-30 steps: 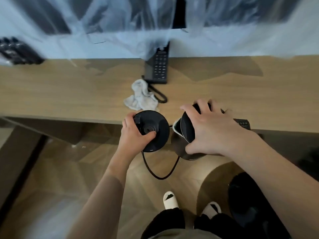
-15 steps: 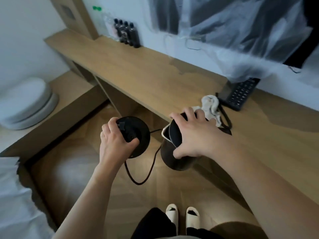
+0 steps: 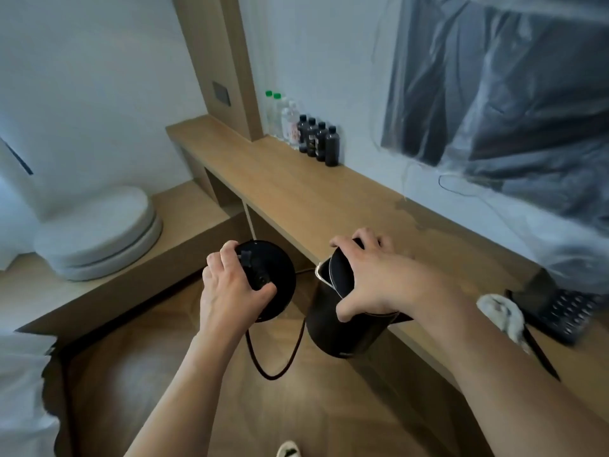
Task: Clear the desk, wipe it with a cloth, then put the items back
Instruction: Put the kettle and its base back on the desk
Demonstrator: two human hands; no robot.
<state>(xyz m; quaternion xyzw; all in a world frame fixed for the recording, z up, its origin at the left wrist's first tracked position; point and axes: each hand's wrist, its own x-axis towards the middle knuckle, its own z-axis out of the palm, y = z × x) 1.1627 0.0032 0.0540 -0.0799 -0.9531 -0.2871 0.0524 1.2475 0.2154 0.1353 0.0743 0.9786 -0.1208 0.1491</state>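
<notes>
Both off the desk (image 3: pixel 316 192): left hand (image 3: pixel 227 291) grips base (image 3: pixel 280 278), right hand (image 3: pixel 379 282) kettle (image 3: pixel 346 331)

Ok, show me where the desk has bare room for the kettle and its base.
The long stretch of desk between the row of black bottles and the cloth is bare. The right end is crowded with cloth, phone and cord. The left hand holds the base, the right hand the kettle, off the front edge.

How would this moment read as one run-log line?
left hand: grips round black kettle base | right hand: grips black cylindrical kettle | both off light wooden desk
</notes>
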